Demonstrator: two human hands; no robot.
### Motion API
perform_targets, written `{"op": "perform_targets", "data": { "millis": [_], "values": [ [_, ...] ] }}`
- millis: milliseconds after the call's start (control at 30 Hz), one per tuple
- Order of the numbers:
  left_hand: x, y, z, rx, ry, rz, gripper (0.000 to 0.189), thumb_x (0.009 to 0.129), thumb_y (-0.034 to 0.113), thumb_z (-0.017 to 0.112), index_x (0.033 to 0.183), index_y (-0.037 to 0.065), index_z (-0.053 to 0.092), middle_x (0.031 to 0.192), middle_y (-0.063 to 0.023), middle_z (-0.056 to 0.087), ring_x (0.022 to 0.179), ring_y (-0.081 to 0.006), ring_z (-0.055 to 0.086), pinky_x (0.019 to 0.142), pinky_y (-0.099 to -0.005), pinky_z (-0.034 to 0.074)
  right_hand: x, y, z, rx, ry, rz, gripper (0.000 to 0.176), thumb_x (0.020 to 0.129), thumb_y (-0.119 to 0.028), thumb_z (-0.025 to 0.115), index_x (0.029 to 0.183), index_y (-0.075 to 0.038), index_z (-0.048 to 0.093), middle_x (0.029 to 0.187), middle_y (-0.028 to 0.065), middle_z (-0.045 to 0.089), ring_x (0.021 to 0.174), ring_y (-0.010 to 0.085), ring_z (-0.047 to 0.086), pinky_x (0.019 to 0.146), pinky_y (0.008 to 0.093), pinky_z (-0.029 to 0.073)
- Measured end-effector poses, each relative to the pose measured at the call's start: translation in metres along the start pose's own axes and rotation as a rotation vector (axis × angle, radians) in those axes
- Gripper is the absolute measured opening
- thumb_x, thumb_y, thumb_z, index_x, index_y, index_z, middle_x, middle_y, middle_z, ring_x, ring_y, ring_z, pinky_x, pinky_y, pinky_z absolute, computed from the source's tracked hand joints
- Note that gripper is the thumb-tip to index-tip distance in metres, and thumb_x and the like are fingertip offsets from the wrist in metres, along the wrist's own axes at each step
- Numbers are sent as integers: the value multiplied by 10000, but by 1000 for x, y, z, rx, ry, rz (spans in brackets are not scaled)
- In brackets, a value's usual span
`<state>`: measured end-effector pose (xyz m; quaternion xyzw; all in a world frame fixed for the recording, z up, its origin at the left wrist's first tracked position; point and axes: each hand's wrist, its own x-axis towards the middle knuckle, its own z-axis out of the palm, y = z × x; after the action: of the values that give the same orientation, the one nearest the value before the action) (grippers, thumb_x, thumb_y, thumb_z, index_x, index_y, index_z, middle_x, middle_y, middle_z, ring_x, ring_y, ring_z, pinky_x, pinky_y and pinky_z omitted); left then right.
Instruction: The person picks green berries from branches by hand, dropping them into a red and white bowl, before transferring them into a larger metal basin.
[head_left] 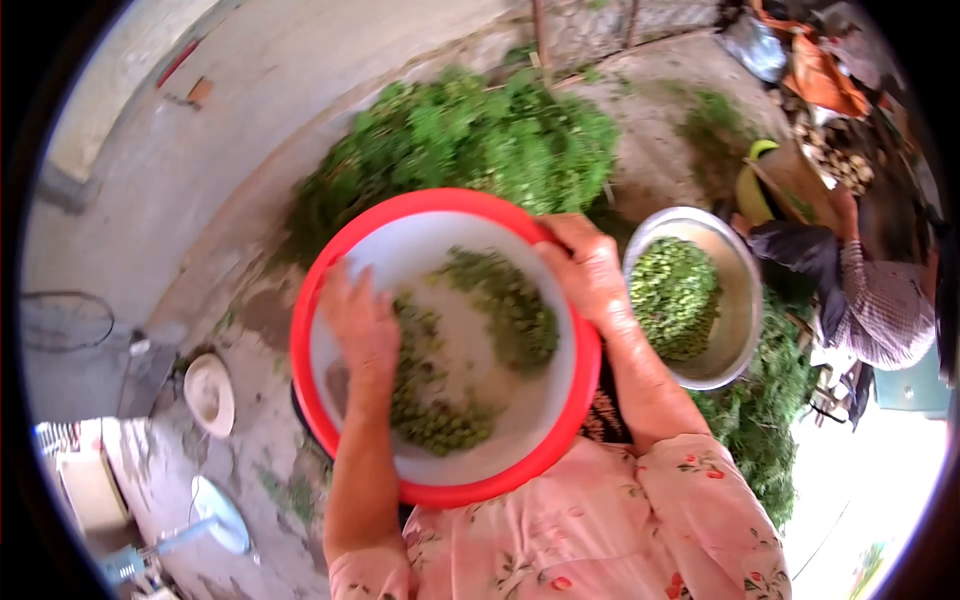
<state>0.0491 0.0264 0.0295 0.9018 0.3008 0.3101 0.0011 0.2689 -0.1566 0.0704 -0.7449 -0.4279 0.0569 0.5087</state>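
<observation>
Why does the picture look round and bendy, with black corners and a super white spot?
Head view: the fisheye lens bends the edges and leaves black corners; sunlight burns the ground at lower right white; the red bowl, left hand and right hand sit in soft shade, a little blurry.

Basin (440,492): round, red outside, white inside, upright. Pods (515,310): small, green, loose, lying in two patches on its floor.
</observation>
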Motion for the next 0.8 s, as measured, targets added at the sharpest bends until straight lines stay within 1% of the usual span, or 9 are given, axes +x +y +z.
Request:
{"op": "perform_targets", "data": {
  "millis": [67, 133, 233, 333, 533, 633, 733, 767, 800],
  "values": [
    [-5, 16, 8, 34, -75, 38, 413, 704, 99, 661, 1101, 29, 571, 1275, -186, 469, 1209, -360, 416, 1013, -506, 303, -1, 2, -1, 39, -21, 3, 281, 792, -40, 621, 1064, 27, 605, 1012, 162, 611, 953, 261, 592, 850, 316, 454],
    [-9, 24, 14, -64, -241, 67, 462, 725, 98, 642, 1169, 27, 533, 1304, -183, 441, 1230, -359, 396, 1027, -506, 290, -1, -3, -2, 91, -40, 55, 283, 802, -39, 617, 1078, 23, 605, 1029, 157, 609, 961, 249, 591, 857, 313, 452],
    [-19, 34, 30, -38, -412, 74, 512, 764, 116, 624, 1250, 50, 479, 1332, -177, 412, 1253, -356, 373, 1041, -504, 272, 0, -11, -4, 86, -57, 110, 285, 810, -41, 616, 1088, 23, 604, 1045, 155, 606, 965, 243, 590, 862, 312, 449],
    [-22, 36, 36, -92, -466, 100, 539, 794, 138, 610, 1301, 80, 437, 1358, -147, 389, 1273, -350, 349, 1052, -500, 257, 0, -13, -4, 95, -54, 117, 287, 812, -41, 617, 1092, 24, 602, 1048, 154, 604, 965, 245, 590, 863, 311, 448],
    [-20, 42, 50, -138, -449, 295, 540, 790, 149, 616, 1298, 84, 443, 1381, -98, 376, 1292, -331, 326, 1064, -502, 238, 0, -9, -2, 81, -52, 118, 287, 814, -42, 618, 1093, 23, 602, 1052, 152, 602, 965, 244, 588, 865, 311, 447],
    [-19, 43, 50, -149, -368, 282, 389, 760, 136, 630, 1133, 61, 549, 1224, -121, 489, 1172, -343, 433, 1011, -491, 304, 0, -11, -4, 70, -56, 125, 287, 815, -42, 615, 1095, 20, 601, 1051, 148, 602, 970, 240, 586, 867, 308, 446],
    [-13, 34, 36, -203, -360, 79, 198, 726, 126, 645, 899, 55, 584, 970, -106, 547, 967, -332, 513, 892, -459, 377, 0, -13, -4, 73, -56, 131, 289, 816, -44, 615, 1097, 18, 600, 1049, 143, 603, 973, 236, 584, 870, 306, 443],
    [-11, 30, 34, -205, -231, 71, 133, 712, 127, 657, 760, 61, 552, 809, -82, 520, 825, -307, 520, 789, -422, 397, -1, -13, -4, 80, -52, 129, 290, 816, -45, 615, 1098, 18, 599, 1049, 142, 603, 974, 234, 583, 871, 305, 443],
    [-10, 27, 33, -217, -211, 25, 129, 711, 119, 657, 770, 61, 558, 811, -81, 527, 828, -302, 525, 784, -415, 399, -1, -13, -4, 82, -55, 127, 291, 815, -45, 616, 1099, 18, 599, 1047, 142, 604, 973, 233, 584, 871, 304, 442]
  ]
}}
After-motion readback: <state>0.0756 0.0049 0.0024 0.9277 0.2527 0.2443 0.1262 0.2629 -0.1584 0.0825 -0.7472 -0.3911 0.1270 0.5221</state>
